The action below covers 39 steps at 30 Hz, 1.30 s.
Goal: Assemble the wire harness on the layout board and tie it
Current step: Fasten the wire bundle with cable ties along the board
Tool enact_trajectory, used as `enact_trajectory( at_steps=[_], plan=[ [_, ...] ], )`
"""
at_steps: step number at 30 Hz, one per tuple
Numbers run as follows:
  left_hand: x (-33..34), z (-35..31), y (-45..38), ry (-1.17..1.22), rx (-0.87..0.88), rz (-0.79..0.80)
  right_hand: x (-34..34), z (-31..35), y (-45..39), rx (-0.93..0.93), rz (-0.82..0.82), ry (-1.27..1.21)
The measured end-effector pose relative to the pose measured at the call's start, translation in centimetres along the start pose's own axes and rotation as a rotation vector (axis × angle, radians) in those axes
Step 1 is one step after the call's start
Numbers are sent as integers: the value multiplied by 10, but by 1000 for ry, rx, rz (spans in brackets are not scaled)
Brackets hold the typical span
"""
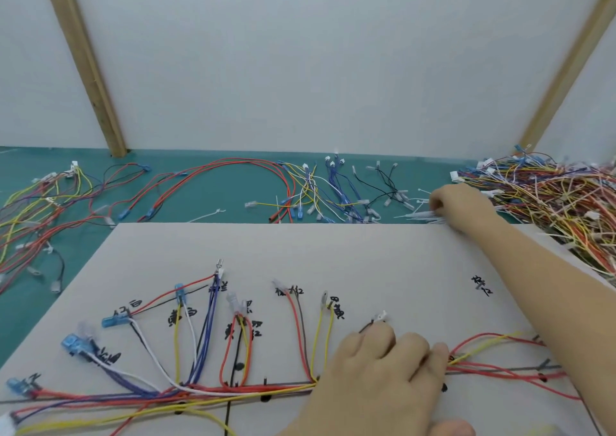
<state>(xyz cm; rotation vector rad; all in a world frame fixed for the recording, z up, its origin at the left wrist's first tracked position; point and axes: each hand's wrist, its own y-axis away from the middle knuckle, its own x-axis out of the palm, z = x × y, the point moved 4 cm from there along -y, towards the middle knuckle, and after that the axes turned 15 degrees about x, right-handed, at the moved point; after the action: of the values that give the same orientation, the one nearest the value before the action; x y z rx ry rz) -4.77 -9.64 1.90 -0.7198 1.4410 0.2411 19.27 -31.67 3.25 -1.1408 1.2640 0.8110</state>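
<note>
Left hand [380,372] presses flat, fingers relaxed, on the wire harness [206,389] spread across the layout board [333,255]. Right hand [456,205] reaches far ahead, pinching white cable ties [418,216] on the bench [213,199]. Wires look light and floppy; best gathered at the trunk beside the left hand.

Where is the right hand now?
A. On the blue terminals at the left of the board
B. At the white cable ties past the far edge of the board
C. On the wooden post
B: the right hand reaches past the board and touches the white cable ties.
</note>
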Motion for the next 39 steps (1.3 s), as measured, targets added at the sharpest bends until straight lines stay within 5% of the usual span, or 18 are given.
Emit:
enact_trajectory(
  at_steps=[11, 15, 18, 21, 26, 39],
  plan=[
    [-19, -3, 6, 125, 58, -20, -39, -3, 8, -42, -45, 4],
    [-61, 9, 15, 421, 87, -176, -101, 38, 47, -157, 9, -649],
    [-92, 33, 41, 516, -4, -263, -141, 91, 107, -400, 253, -1050],
    [-108, 65, 94, 505, -229, -289, -157, 146, 167, -675, 320, -885],
    [-104, 94, 167, 350, -514, -222, -134, 206, 215, -856, 332, -539],
    [-69, 92, 157, 271, -411, -62, -93, 222, 235, -898, 349, -520]
  ],
)
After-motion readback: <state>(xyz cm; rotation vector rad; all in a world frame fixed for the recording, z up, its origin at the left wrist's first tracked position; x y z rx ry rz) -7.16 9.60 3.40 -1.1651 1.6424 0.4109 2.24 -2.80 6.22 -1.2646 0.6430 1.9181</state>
